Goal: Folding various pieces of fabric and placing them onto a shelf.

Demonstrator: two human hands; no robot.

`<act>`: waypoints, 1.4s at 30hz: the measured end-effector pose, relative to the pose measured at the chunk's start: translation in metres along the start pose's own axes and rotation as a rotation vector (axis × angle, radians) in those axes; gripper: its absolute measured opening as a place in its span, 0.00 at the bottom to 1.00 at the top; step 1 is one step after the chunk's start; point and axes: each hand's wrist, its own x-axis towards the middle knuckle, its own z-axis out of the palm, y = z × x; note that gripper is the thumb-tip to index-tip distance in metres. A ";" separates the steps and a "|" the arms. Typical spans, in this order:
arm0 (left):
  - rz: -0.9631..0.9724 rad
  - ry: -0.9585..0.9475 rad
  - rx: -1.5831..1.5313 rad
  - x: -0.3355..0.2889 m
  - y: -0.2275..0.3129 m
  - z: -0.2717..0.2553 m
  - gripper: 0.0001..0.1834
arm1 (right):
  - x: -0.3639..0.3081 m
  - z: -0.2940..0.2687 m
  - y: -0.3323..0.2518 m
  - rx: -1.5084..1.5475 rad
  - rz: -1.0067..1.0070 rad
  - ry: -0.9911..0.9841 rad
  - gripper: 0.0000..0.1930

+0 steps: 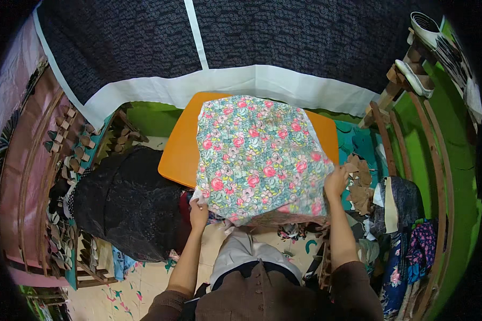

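Left hand point(199, 207) and right hand point(335, 182) both pinching the near corners of floppy, lightweight floral fabric point(259, 155) over orange board point(178, 155), probably easiest gripped along those edges.

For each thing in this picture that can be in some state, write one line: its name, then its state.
floral fabric: spread flat over the board, near edge gripped at both corners
orange board: mostly covered by the fabric
left hand: closed on the near left corner
right hand: closed on the right edge
black lace cloth: heaped in a mound at the left
dark patterned cloth: hanging, white border along its lower edge
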 end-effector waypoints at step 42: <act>0.167 0.287 0.411 0.109 0.091 0.052 0.10 | 0.099 0.129 -0.064 -0.093 -0.014 0.070 0.08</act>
